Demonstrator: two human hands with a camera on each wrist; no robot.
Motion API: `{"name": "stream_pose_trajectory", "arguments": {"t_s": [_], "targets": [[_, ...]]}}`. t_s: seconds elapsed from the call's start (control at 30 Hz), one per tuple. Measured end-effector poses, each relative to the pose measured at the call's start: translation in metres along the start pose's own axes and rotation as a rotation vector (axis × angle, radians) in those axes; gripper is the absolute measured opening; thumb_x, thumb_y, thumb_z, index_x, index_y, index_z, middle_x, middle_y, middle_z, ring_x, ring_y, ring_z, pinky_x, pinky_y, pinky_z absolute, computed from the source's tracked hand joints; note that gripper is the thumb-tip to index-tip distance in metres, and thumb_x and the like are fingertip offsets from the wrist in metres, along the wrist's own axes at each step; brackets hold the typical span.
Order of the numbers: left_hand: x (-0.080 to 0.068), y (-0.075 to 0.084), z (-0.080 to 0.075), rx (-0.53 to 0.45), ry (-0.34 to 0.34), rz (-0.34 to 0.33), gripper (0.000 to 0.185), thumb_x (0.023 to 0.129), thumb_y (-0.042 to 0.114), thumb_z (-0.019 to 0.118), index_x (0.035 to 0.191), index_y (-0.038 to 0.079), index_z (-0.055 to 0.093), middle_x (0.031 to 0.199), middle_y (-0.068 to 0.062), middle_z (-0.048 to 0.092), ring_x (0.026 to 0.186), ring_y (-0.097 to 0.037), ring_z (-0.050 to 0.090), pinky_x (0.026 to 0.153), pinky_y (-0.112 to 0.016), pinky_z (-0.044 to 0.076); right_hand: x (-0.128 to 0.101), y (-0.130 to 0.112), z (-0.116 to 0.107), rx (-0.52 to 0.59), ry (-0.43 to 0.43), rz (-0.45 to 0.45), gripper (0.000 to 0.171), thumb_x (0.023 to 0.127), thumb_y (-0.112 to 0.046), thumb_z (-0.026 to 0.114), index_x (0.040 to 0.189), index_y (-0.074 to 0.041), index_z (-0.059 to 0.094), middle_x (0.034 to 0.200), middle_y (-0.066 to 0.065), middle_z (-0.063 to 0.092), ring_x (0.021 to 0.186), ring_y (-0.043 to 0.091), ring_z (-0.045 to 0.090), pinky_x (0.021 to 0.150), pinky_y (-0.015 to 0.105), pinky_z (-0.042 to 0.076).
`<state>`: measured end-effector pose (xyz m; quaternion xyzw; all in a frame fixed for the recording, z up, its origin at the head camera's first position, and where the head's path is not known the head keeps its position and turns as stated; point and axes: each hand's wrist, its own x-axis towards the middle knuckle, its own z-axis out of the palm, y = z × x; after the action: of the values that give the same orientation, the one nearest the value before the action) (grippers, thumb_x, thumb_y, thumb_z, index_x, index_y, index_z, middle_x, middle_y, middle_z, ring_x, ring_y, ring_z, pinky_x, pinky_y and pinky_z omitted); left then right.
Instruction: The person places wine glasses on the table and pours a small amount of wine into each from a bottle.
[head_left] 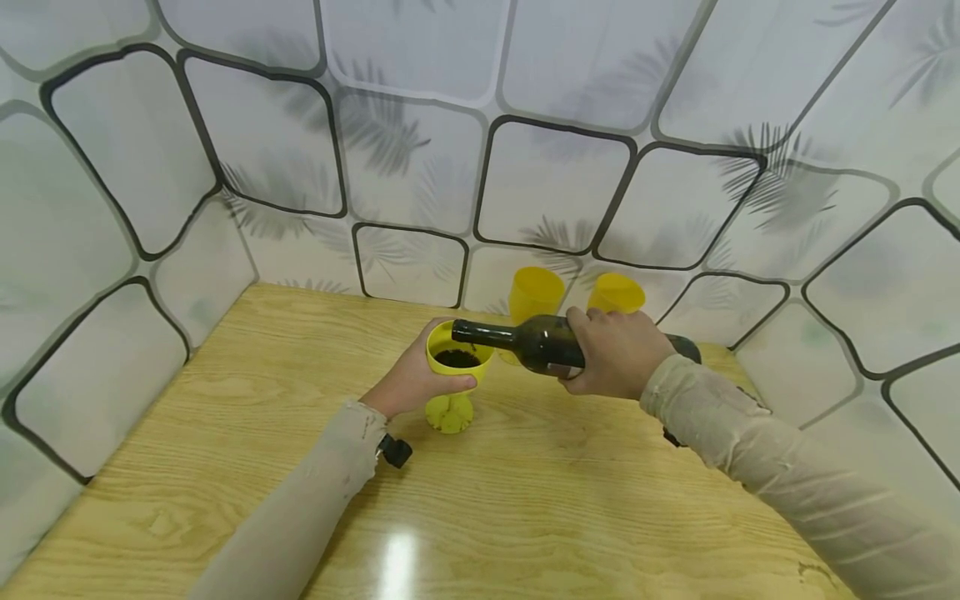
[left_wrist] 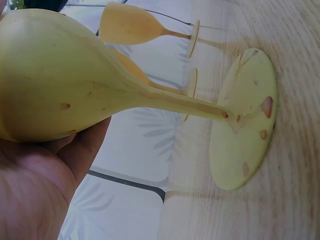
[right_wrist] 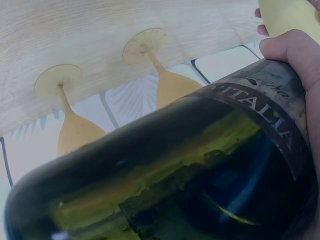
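Lots of open table [head_left: 525, 517] near the front. Behind the bottle [head_left: 540, 343], two yellow cups [head_left: 573, 293] blocking the way, walls [head_left: 135, 217] close around.

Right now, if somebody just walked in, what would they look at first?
Probably the dark green bottle, tipped almost flat over the middle of the wooden table in the right hand, its mouth above a yellow goblet. The left hand holds that goblet's bowl, which has something dark inside. Two more yellow goblets stand behind, by the tiled wall.
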<state>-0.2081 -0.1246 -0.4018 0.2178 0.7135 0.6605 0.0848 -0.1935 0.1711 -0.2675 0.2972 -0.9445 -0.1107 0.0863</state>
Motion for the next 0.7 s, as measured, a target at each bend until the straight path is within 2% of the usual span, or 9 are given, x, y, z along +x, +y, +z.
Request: {"name": "stream_pose_trajectory", "arguments": {"t_s": [0.13, 0.4, 0.7], "targets": [[0.000, -0.001, 0.000, 0.007, 0.001, -0.002, 0.084, 0.085, 0.013, 0.086, 0.150, 0.023, 0.035, 0.132, -0.010, 0.060, 0.115, -0.026, 0.064, 0.099, -0.041, 0.055, 0.000, -0.001, 0.001, -0.007, 0.011, -0.005, 0.066, 0.069, -0.056, 0.085, 0.103, -0.008, 0.056, 0.073, 0.004, 0.060, 0.052, 0.016, 0.052, 0.047, 0.038, 0.052], [0.000, -0.002, 0.000, 0.022, 0.004, -0.003, 0.085, 0.085, 0.014, 0.086, 0.152, 0.022, 0.033, 0.136, -0.015, 0.059, 0.117, -0.026, 0.063, 0.101, -0.042, 0.054, 0.000, -0.004, 0.006, 0.005, 0.046, -0.018, 0.067, 0.068, -0.056, 0.086, 0.104, -0.008, 0.056, 0.074, 0.004, 0.061, 0.051, 0.016, 0.053, 0.047, 0.038, 0.053], [-0.001, 0.000, 0.000, 0.021, 0.006, 0.009, 0.087, 0.086, 0.015, 0.086, 0.154, 0.023, 0.033, 0.136, -0.011, 0.059, 0.118, -0.026, 0.062, 0.101, -0.042, 0.053, -0.002, -0.006, 0.013, 0.036, 0.071, -0.007, 0.067, 0.068, -0.056, 0.086, 0.103, -0.008, 0.056, 0.073, 0.004, 0.062, 0.052, 0.015, 0.055, 0.048, 0.039, 0.053]]}}
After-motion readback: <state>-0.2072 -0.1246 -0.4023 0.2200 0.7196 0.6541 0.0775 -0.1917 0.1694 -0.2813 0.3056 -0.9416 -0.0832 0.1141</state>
